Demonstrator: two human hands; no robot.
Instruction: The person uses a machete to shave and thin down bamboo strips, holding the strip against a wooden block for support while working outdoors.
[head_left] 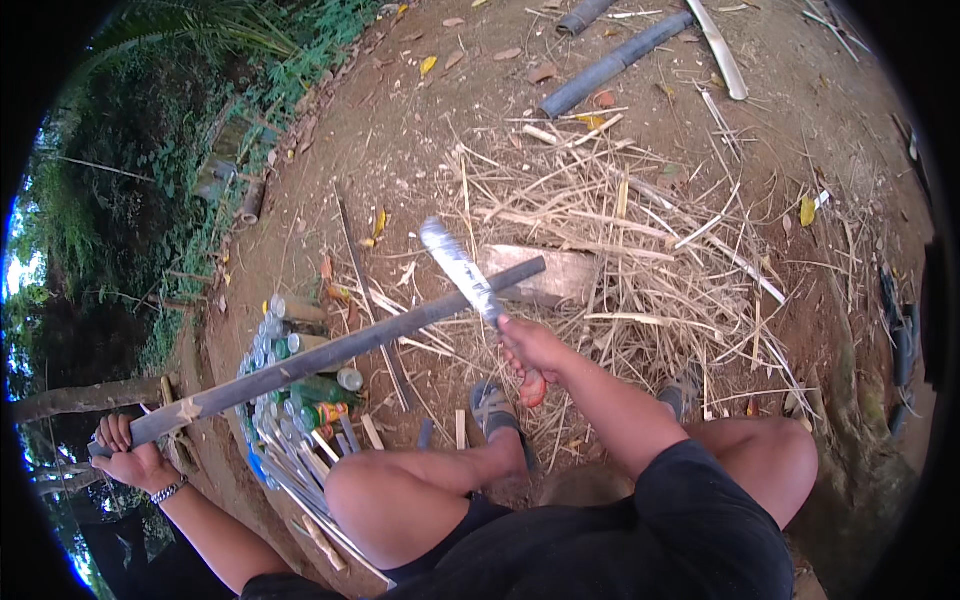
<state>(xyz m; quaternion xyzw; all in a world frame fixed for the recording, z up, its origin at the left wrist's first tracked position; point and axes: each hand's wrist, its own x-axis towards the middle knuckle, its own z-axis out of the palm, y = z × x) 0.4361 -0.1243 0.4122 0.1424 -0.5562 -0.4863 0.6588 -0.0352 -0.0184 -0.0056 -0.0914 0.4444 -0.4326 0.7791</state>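
Observation:
My left hand (132,453), with a metal-link band on its wrist, is closed round the near-left end of a long grey-brown bamboo piece (320,357). The bamboo slants up to the right, and its far end lies over a pale wooden block (565,277). In my right hand (530,350) is a machete with a shiny, slightly blurred blade (458,268) and a reddish handle end. The blade crosses over the bamboo near its far end; whether they touch I cannot tell.
Bamboo shavings (640,220) cover the ground round the block. Bottles (290,345) and split strips (310,490) lie left of my knees. Bamboo poles (620,62) rest at the top, and a thin dark strip (370,290) lies behind my bamboo. Greenery (180,90) borders the left.

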